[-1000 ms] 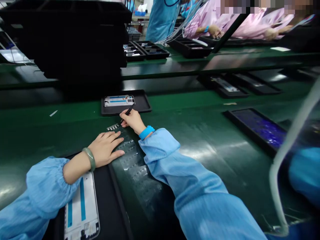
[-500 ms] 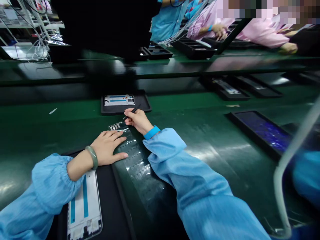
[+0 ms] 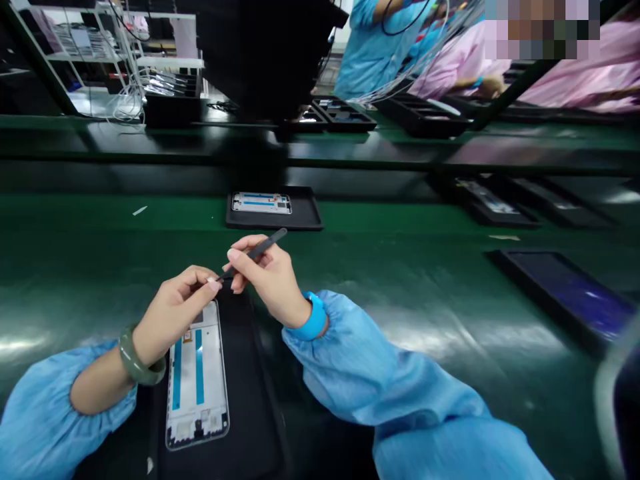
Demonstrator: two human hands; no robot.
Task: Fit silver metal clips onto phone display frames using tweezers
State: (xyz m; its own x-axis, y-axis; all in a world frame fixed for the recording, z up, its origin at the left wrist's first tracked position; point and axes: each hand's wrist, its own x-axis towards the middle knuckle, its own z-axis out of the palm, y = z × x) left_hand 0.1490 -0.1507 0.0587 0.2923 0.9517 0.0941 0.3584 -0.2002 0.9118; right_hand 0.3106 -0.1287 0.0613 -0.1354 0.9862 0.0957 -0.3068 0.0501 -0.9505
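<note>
the black tweezers [image 3: 256, 251] are clamped in the right hand [image 3: 273, 280], thumb and fingers closed on the shaft, tip slanting down toward the left hand [image 3: 173, 313]. the left hand's thumb and forefinger are pinched together right at that tip; whether a small part sits between them is too small to tell. both hands hover just above the near end of the phone frame [image 3: 197, 373], which lies flat in a black tray [image 3: 250, 413] under the left wrist.

as i judge it, the work is midway. two blue strips are already on the frame, while the tweezer tip is up off it, so nothing from the tip is set down there yet.

the tray's rim runs just below the right wrist. right of that hand the green desk [image 3: 400, 280] lies open, with a dark tray [image 3: 565, 293] well apart. beyond the fingertips, also well apart, a second tray [image 3: 306, 217] holds a second frame [image 3: 261, 203]. co-workers [image 3: 370, 47] sit across the line, far from both hands.
</note>
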